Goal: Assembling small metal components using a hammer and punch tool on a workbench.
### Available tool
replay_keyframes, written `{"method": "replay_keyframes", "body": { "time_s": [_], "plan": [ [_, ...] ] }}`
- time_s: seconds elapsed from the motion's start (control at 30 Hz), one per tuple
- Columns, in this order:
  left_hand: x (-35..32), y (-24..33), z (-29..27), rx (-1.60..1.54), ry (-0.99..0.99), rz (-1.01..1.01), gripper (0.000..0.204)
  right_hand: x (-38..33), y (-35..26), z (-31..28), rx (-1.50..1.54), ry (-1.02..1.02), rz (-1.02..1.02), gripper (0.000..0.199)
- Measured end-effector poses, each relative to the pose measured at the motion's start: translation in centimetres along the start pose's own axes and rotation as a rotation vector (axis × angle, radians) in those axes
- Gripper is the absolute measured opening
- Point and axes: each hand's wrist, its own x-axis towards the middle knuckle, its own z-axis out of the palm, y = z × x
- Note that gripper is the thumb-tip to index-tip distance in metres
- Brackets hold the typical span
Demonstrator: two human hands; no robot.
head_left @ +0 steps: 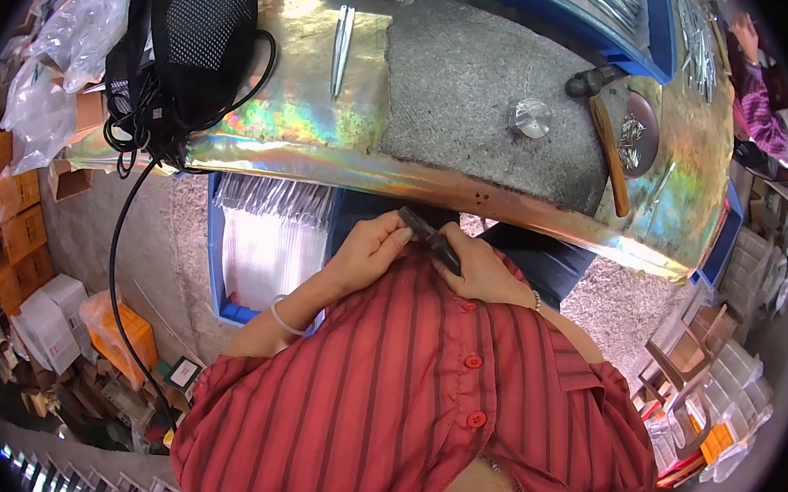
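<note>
In front of my striped shirt, both hands are closed around a dark, stick-shaped object (pixel 427 229), which lies at a slant between them; its exact kind cannot be made out. My left hand (pixel 371 250) pinches near its upper end. My right hand (pixel 479 267) wraps its lower part, and the fingers partly cover it. Beyond the hands is the table edge, with a grey stone slab (pixel 464 74) on the shiny foil-covered table (pixel 310 114). A round silver metal disc (pixel 530 118) sits on the slab. A hammer (pixel 608 141) with a wooden handle lies at the slab's right side.
A dish (pixel 648 124) of small metal pieces stands right of the hammer. Tweezer-like metal pieces (pixel 342 54) lie left of the slab. Blue bins (pixel 216 260) hold thin metal pieces. A black mesh item (pixel 201 30) with cables occupies the far left. Another person's sleeve (pixel 761 115) shows at right.
</note>
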Motion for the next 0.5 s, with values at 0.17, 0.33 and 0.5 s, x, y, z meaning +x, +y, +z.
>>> {"method": "replay_keyframes", "body": {
  "time_s": [0.17, 0.33, 0.5],
  "plan": [
    [-0.1, -1.7, -0.8, -0.532, -0.204, -0.206, 0.02, 0.2, 0.7, 0.4, -0.013, -0.008, -0.049, 0.027],
    [-1.0, -4.8, -0.6, -0.91, -0.333, -0.321, 0.017, 0.2, 1.0, 1.0, -0.018, -0.035, -0.084, 0.026],
    [-1.6, -4.4, 0.3, -0.825, -0.256, -0.277, 0.017, 0.3, 1.4, 1.1, 0.01, -0.075, -0.033, 0.024]
  ]
}}
